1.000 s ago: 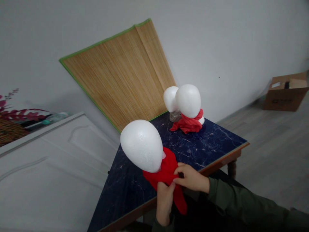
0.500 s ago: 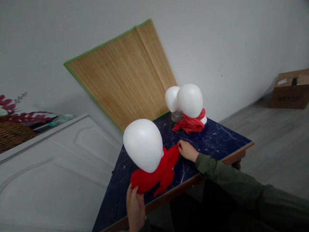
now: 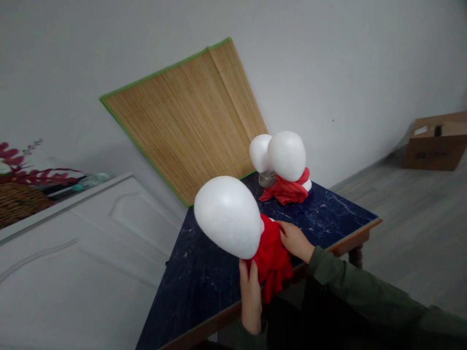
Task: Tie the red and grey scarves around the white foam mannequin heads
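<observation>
1. The right hand (image 3: 296,241) has its fingers closed on the right-hand edge of a bright red fabric cloth (image 3: 272,250), gripping it from the side.
2. The left hand (image 3: 251,296) sits at the cloth's near left edge, just under the head form, thumb and fingers raised against the fabric; whether they pinch it cannot be told.
3. The red cloth lies between the 2 hands, gathered in folds around the narrow end of a smooth white egg-shaped head form (image 3: 228,216), and its loose end drops toward the table edge nearest the person.
4. That head form leans away from the grip, up and to the left — its broad end is well clear of both hands.
5. Under and beyond the grip spreads a dark blue marble-patterned table (image 3: 204,279) with a brown edge.
6. Farther out, past the right hand, stand 2 more white rounded forms: the nearer form (image 3: 287,155) with a crumpled lighter red cloth (image 3: 286,189) below it, the farther form (image 3: 259,152) above a grey-brown crumpled item (image 3: 268,179).
7. Behind them, well beyond the grip, a tan slatted mat (image 3: 186,116) with green edging rests against the wall; a brown cardboard box (image 3: 434,153) lies far off to the right.
</observation>
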`<action>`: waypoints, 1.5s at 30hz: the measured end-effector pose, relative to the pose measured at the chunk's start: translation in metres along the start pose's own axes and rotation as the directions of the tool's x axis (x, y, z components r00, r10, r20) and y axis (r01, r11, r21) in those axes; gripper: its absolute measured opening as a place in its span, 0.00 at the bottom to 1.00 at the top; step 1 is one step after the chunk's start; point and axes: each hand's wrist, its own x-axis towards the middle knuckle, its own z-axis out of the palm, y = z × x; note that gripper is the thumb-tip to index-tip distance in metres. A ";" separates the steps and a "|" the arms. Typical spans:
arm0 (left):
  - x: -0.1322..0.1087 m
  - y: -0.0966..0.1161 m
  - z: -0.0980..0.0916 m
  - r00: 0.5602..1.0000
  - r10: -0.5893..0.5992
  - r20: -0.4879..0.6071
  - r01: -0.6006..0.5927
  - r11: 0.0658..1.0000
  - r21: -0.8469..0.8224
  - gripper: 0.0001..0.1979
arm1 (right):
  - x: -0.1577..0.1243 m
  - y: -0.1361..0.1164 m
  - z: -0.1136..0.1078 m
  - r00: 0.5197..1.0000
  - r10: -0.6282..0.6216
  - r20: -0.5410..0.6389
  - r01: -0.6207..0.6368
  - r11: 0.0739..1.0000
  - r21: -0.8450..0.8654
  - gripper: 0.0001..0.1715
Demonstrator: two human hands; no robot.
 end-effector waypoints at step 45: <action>0.160 0.000 -0.046 0.907 -0.338 0.249 0.408 0.851 -0.331 0.16 | 0.093 -0.040 0.142 0.618 0.023 0.786 -0.768 0.231 0.597 0.22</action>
